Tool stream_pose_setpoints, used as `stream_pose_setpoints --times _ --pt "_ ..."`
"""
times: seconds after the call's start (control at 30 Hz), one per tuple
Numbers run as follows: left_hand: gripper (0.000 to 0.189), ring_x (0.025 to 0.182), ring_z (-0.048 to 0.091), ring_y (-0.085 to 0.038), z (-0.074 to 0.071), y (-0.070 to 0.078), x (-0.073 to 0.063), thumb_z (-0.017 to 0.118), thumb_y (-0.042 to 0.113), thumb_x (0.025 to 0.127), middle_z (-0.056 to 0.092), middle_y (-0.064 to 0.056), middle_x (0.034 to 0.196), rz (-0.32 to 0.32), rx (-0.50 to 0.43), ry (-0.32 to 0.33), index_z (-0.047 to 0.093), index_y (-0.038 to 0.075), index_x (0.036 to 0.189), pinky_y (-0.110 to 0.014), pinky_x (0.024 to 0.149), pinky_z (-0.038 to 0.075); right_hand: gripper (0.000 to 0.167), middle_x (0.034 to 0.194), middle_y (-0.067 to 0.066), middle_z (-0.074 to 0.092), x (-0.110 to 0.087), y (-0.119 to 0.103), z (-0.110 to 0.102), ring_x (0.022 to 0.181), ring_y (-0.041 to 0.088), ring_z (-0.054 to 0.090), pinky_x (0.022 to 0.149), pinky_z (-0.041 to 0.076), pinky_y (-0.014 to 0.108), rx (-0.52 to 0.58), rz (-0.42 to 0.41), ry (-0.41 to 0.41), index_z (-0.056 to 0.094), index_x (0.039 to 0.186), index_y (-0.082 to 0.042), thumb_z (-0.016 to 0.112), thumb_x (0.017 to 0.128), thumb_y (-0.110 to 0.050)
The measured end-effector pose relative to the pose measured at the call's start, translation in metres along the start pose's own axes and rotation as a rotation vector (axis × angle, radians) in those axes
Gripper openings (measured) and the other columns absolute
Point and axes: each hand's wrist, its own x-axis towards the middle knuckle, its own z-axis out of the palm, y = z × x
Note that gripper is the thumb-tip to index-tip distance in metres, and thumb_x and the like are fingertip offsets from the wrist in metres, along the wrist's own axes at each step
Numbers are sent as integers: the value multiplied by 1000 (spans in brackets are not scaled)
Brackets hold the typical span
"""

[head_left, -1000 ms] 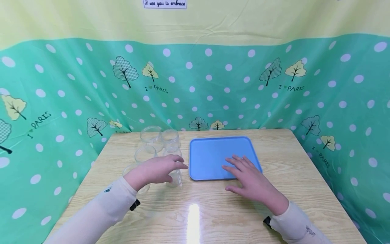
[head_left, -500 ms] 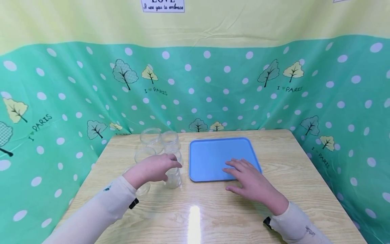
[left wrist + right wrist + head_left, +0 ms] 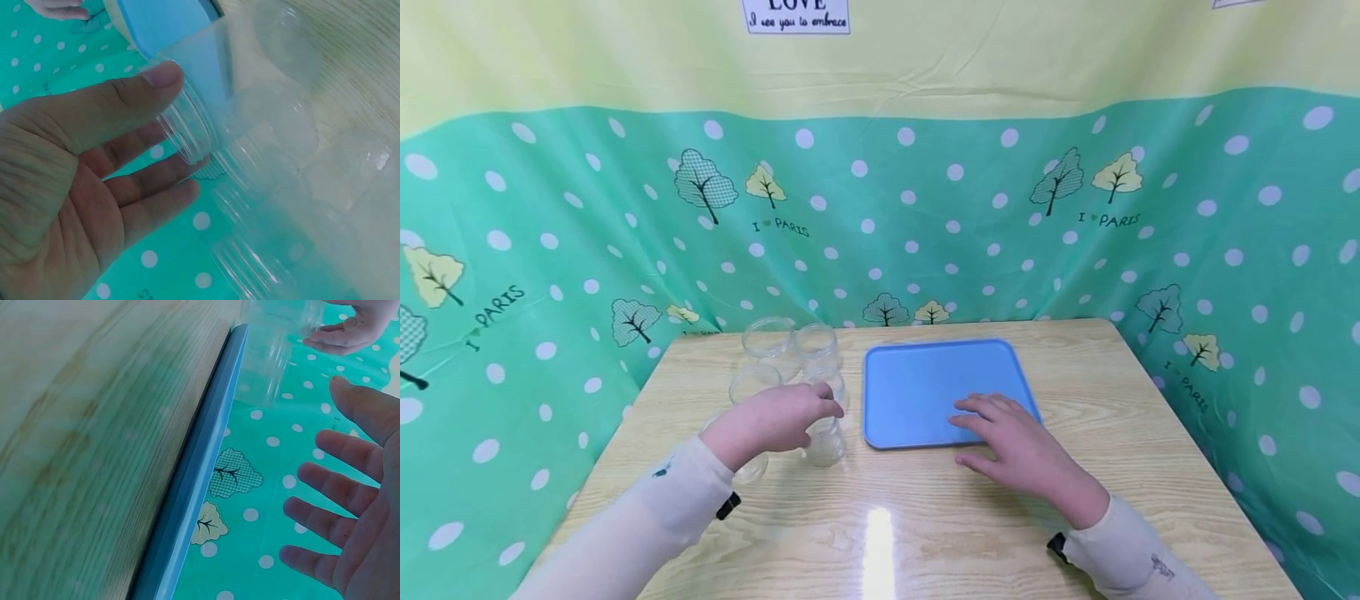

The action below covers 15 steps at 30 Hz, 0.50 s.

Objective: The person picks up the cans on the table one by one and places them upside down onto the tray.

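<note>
My left hand (image 3: 775,417) is at the mouth of a clear plastic jar (image 3: 825,448), the front one in the right-hand row of jars. In the left wrist view, the thumb and fingers hold the threaded rim of this jar (image 3: 194,122) from opposite sides. The jar stands upright on the table. My right hand (image 3: 1018,446) hovers over the front right part of a blue tray (image 3: 925,392), fingers spread and holding nothing. In the right wrist view, the hand is apart from the tray's edge (image 3: 197,469).
Several more clear jars stand close together in two rows, including a wide one (image 3: 767,340) and a narrower one (image 3: 816,343) at the back. The left forearm partly hides the front left jar (image 3: 751,468). A patterned cloth (image 3: 925,208) hangs behind the wooden table (image 3: 970,533) and along its sides.
My left hand has come down slightly and its fingers have closed in on the jar's rim. The right hand has stayed almost still over the tray. The head view has tilted up slightly.
</note>
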Motion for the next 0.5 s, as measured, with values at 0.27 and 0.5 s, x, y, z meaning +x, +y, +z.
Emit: stream_pose_setpoints --times 0.27,0.5 --pt "55 108 66 -23 -1 8 -6 86 1 78 64 -5 122 21 0 20 69 14 129 -35 89 59 48 140 0 61 1 2 1 134 24 55 116 42 51 -6 -18 34 69 132 -23 77 90 -45" --pt "53 114 65 -24 -4 6 -12 83 1 81 62 -6 128 41 -72 56 67 12 130 -38 92 59 47 139 -1 62 0 2 0 131 24 56 111 47 49 2 -18 52 70 130 -23 78 90 -45"
